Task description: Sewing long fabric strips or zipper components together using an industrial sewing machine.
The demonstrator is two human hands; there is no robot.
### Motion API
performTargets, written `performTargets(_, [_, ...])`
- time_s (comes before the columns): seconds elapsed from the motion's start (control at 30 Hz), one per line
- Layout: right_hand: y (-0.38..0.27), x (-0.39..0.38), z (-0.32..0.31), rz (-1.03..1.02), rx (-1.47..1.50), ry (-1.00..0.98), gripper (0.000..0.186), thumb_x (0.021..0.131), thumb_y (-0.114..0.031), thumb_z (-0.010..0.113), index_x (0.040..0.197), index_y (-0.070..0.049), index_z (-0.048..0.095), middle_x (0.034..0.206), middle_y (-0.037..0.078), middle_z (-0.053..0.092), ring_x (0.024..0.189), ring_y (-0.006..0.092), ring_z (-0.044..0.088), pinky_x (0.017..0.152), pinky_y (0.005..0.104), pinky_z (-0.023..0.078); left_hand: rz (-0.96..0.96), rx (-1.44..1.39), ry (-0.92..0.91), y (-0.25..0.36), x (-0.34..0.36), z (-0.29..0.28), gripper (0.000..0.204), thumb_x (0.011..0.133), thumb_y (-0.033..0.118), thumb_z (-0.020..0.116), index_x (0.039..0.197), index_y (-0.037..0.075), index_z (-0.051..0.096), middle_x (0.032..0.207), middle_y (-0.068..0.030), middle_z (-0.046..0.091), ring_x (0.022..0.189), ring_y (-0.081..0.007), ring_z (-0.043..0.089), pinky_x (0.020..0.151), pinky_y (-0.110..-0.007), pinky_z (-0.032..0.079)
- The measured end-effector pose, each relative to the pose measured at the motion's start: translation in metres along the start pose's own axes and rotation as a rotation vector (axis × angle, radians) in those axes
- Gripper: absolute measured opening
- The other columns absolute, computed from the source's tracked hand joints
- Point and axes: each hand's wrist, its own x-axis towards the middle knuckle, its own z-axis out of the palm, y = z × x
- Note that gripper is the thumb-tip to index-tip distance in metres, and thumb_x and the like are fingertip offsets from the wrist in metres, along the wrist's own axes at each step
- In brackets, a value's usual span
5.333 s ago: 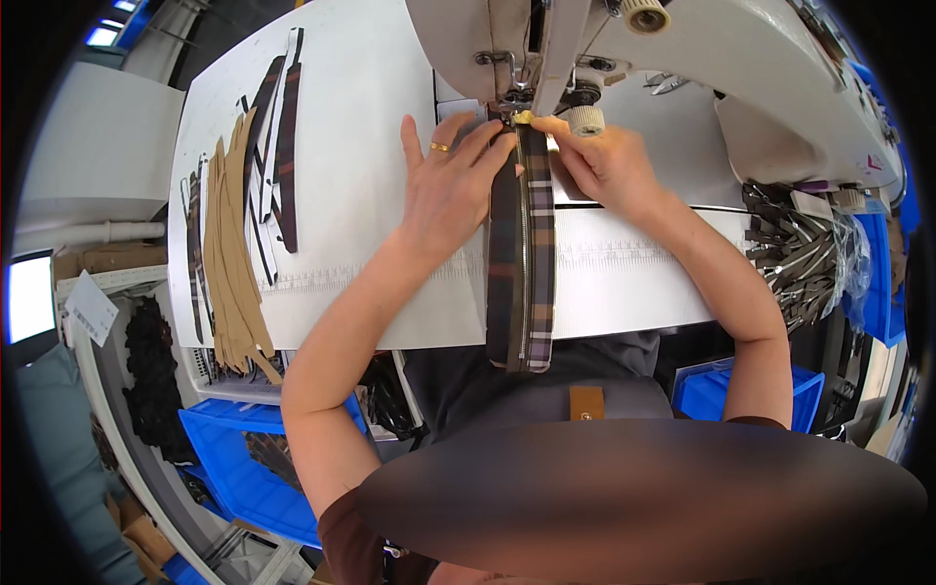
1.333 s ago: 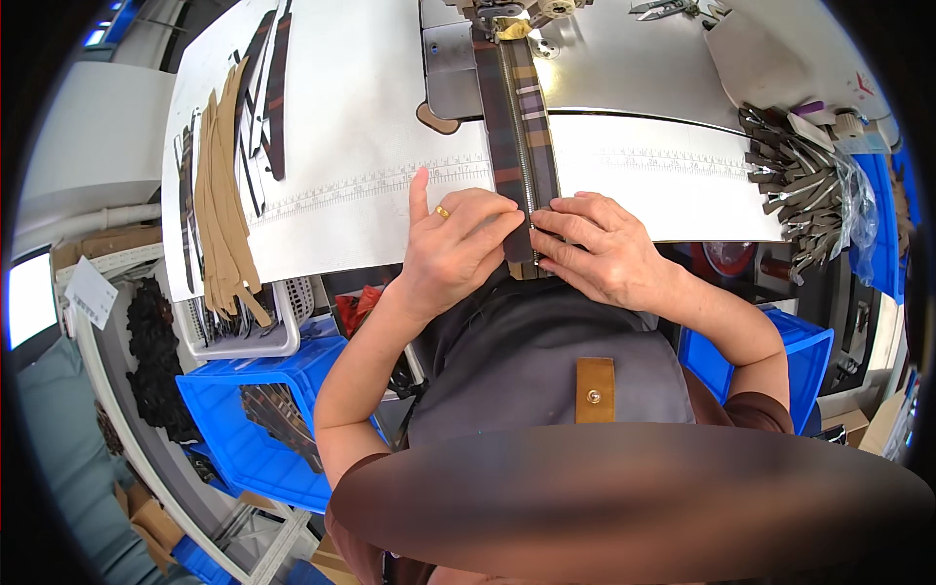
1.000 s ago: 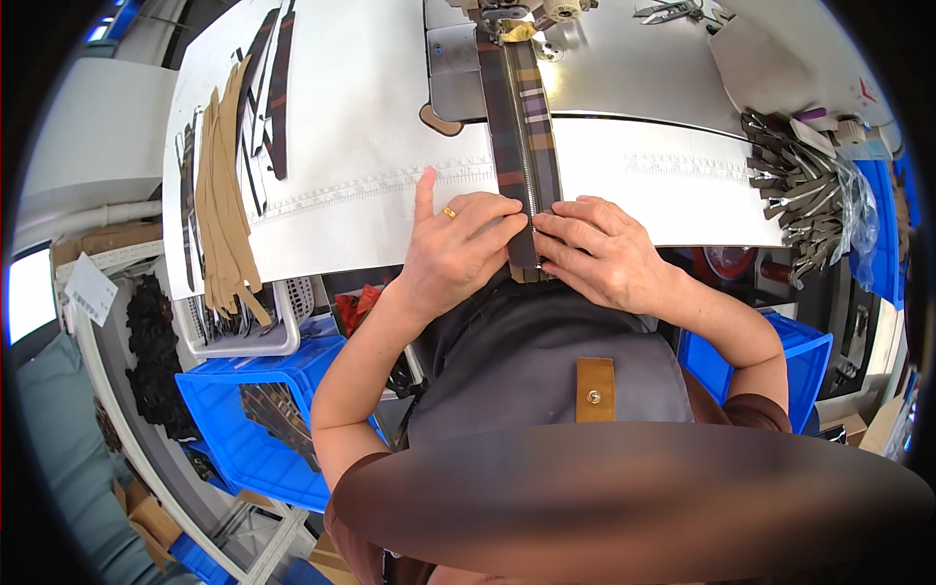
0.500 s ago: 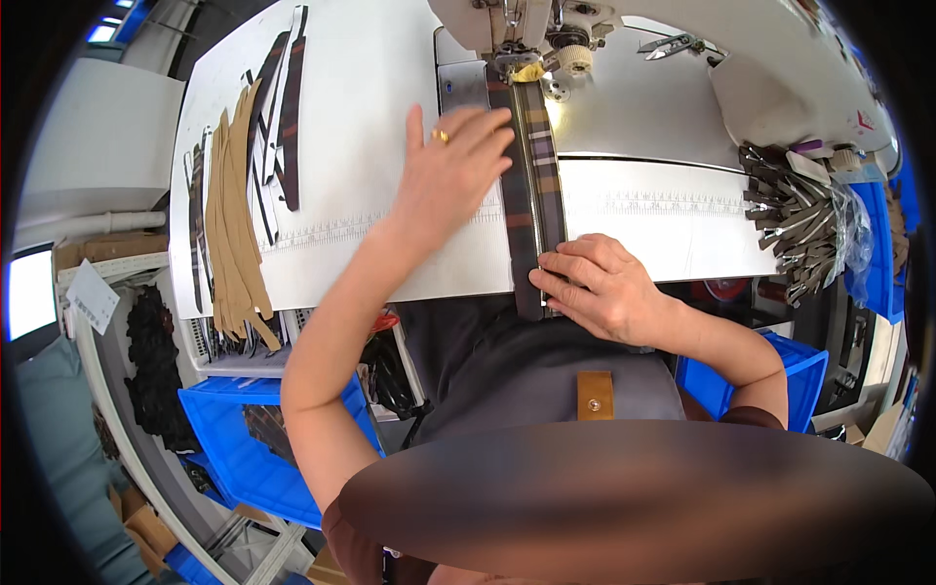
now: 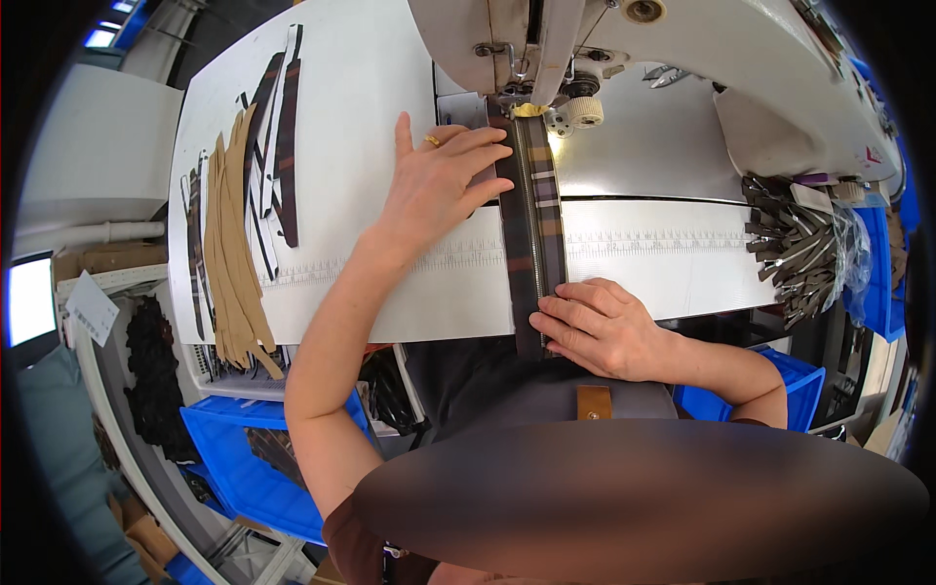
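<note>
A long dark plaid fabric strip with a zipper [image 5: 524, 253] runs from under the presser foot [image 5: 511, 102] of a sewing machine [image 5: 731, 54] down over the white table's front edge. Beside the needle sits a small yellow piece [image 5: 529, 111]. My left hand [image 5: 434, 190], with a ring on it, is spread open, its fingertips on the strip's left side just below the foot. My right hand [image 5: 609, 331] has its fingers curled onto the lower end of the strip at the table edge, gripping it.
Tan strips [image 5: 234, 244] and dark plaid strips [image 5: 290, 156] lie on the left of the table [image 5: 370, 312]. A pile of zipper pieces [image 5: 780, 253] and scissors [image 5: 668, 76] are at the right. Blue bins [image 5: 234, 458] stand below on both sides.
My left hand has left the lower end of the strip, moved up toward the presser foot and opened. My right hand stays on the lower end. The view has shifted, showing more machine head.
</note>
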Motion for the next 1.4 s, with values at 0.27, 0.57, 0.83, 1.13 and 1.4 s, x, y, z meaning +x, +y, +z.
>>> performTargets(0.27, [0.003,0.002,0.001,-0.005,-0.003,0.009,0.038,0.077,-0.02,0.074,0.11,-0.002,0.067,0.112,0.008,0.061,0.105,0.024,0.057,0.086,0.0356,0.047,-0.03,-0.029,-0.036,-0.002,0.002,-0.001,0.037,0.083,0.036,0.071,0.115,0.018,0.069,0.126,0.0042,0.063,0.117,-0.0241,0.054,0.112,-0.064,0.008])
performTargets(0.57, [0.008,0.01,0.0,0.002,-0.002,-0.005,0.039,0.075,-0.019,0.074,0.11,-0.002,0.066,0.113,0.008,0.061,0.106,0.0242,0.057,0.088,0.0357,0.047,-0.019,0.008,-0.02,-0.004,0.005,0.001,0.036,0.084,0.035,0.07,0.115,0.017,0.069,0.126,0.0044,0.063,0.115,-0.0203,0.054,0.11,-0.066,0.01])
performTargets(0.83, [0.013,0.009,-0.001,-0.052,-0.054,-0.017,0.041,0.077,-0.022,0.072,0.113,-0.003,0.065,0.117,0.01,0.059,0.109,0.0252,0.054,0.089,0.038,0.046,0.031,0.107,0.043,0.013,-0.004,0.005,0.041,0.085,0.038,0.067,0.118,0.014,0.067,0.13,0.0019,0.061,0.116,-0.019,0.054,0.105,-0.067,0.019])
performTargets(1.13, [0.028,0.016,-0.002,-0.068,-0.116,-0.024,0.041,0.076,-0.016,0.065,0.114,-0.002,0.065,0.119,0.011,0.058,0.105,0.0245,0.056,0.087,0.0361,0.047,0.013,0.222,0.073,0.016,-0.009,0.023,0.055,0.085,0.037,0.067,0.132,0.011,0.055,0.14,-0.0012,0.052,0.127,-0.0192,0.048,0.105,-0.067,0.02])
performTargets(1.4, [0.042,0.028,-0.009,-0.078,-0.122,-0.06,0.043,0.073,-0.012,0.061,0.114,0.0,0.064,0.118,0.012,0.059,0.104,0.025,0.057,0.085,0.0359,0.049,0.015,0.227,0.056,0.022,-0.008,0.019,0.057,0.084,0.038,0.067,0.133,0.01,0.055,0.14,-0.0008,0.052,0.126,-0.0175,0.048,0.105,-0.065,0.021])
